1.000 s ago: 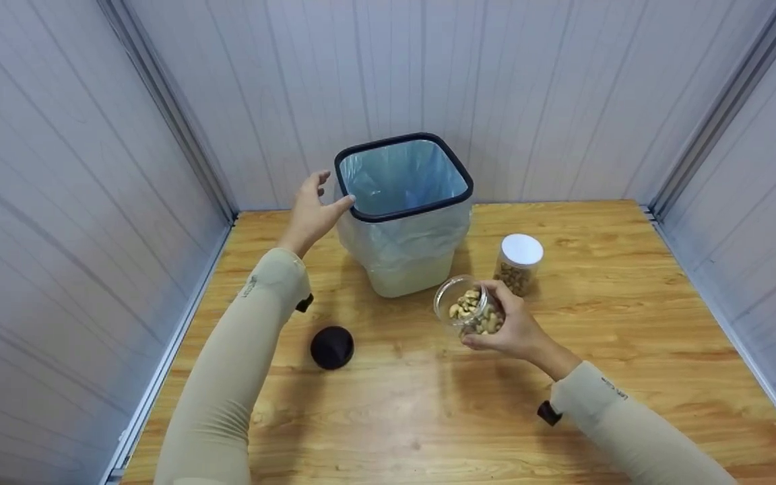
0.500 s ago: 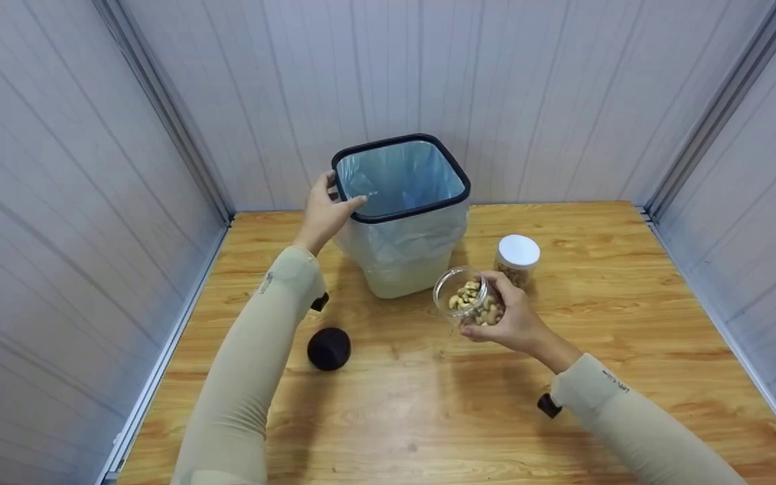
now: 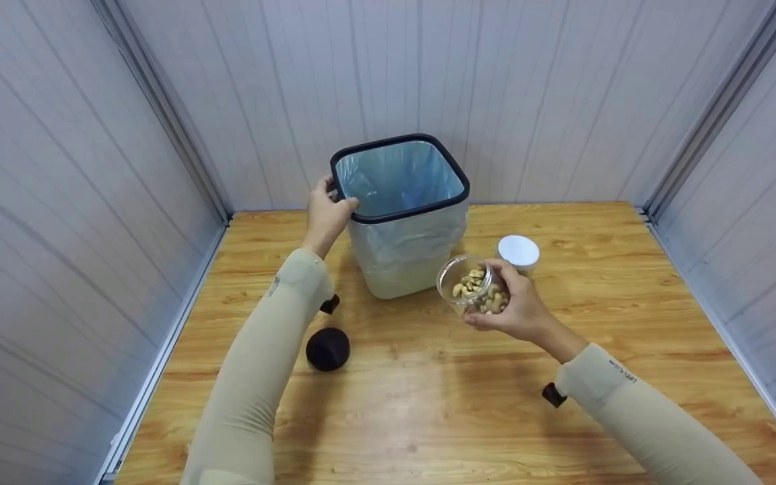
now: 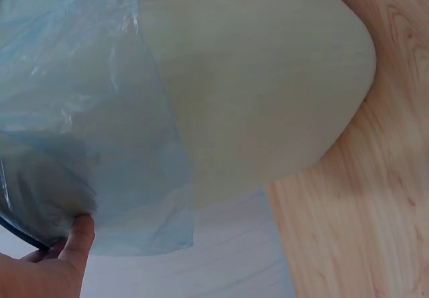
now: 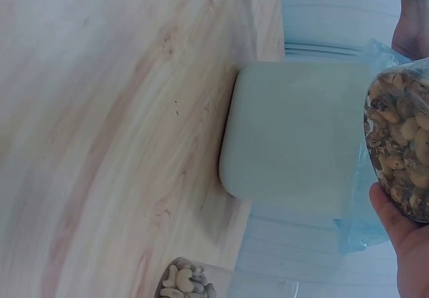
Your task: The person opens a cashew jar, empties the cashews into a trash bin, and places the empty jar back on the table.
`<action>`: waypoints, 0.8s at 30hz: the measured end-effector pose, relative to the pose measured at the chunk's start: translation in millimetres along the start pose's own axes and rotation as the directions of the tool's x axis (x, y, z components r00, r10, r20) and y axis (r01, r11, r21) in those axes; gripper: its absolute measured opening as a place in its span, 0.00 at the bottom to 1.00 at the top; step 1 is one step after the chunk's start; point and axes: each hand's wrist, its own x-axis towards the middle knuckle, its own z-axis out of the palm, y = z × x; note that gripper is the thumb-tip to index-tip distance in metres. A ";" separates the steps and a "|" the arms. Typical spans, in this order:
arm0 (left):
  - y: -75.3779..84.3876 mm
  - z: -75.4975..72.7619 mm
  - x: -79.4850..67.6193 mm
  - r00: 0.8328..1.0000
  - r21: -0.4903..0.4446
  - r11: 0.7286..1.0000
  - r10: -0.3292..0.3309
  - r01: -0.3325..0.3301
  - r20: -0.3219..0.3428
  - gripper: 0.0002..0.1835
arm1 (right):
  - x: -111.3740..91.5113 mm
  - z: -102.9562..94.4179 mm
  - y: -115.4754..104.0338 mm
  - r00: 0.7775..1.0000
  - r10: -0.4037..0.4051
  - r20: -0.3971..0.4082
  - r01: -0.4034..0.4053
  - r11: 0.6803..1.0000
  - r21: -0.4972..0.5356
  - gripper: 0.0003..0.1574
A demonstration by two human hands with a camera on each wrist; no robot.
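Observation:
My left hand (image 3: 325, 219) grips the left side of the bin's black rim (image 3: 409, 214), thumb over the top edge. The trash bin (image 3: 401, 286) is pale, with a thin bluish bag (image 4: 120, 104) folded down over its outside. In the left wrist view the fingers press the bag at the rim. My right hand (image 3: 521, 306) holds a clear, lidless jar (image 3: 450, 291) of cashews (image 5: 402, 137), in front of the bin's right side. The jar tilts so its mouth faces left, and the nuts look dark-speckled in the right wrist view.
A round black lid (image 3: 328, 349) lies on the wooden table (image 3: 401, 404) at front left. A second jar with a white lid (image 3: 518, 250) stands right of the bin, partly hidden behind my right hand; pale cashews (image 5: 182, 281) show inside it. Panel walls surround the table.
My left hand has moved right, from beside the bin to a grip on its rim. My right hand has lifted the jar slightly up and away, covering more of the white-lidded jar.

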 end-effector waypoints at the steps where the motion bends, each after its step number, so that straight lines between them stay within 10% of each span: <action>1: -0.5 1.2 -0.3 1.000 -0.009 1.000 0.000 0.000 -0.006 0.42 | 0.9 -1.0 -0.5 1.000 0.003 0.000 -0.003 1.000 -0.001 0.54; 24: -0.6 6.5 -4.4 0.998 0.005 0.999 -0.040 0.040 -0.040 0.41 | 42.4 -23.3 -28.2 0.998 0.067 -0.021 -0.067 0.998 -0.012 0.56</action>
